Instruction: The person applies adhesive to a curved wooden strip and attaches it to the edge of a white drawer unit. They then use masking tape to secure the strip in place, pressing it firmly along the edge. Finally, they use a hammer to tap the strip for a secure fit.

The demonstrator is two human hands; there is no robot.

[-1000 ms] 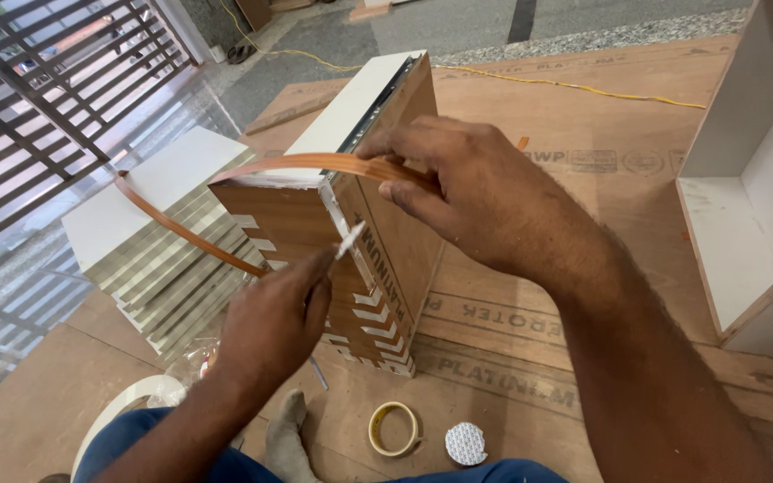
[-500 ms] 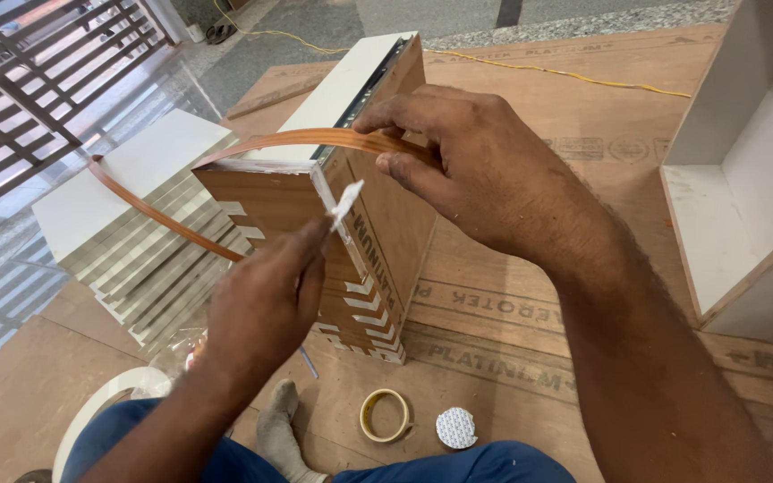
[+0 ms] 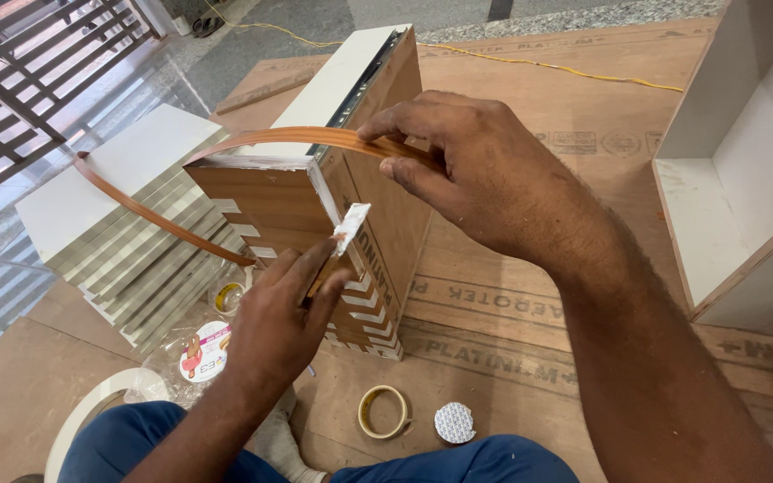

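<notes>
Upright wooden drawer box stands on a plywood floor sheet, centre of view. Right hand, at 1 o'clock, fingers closed on a brown edge-banding strip, pressing it against the box's top edge; the strip loops away toward 9 o'clock. Left hand, at 7 o'clock, fingers pinching a small white scrap held against the glue-smeared front corner. Stacked white panels lie at 9 o'clock. Tape roll and round lid sit at 6 o'clock.

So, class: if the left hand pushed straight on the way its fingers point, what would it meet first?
The left hand points at the wooden box's front corner edge; its glue-smeared scraper seems already there, though depth is unclear.
</notes>
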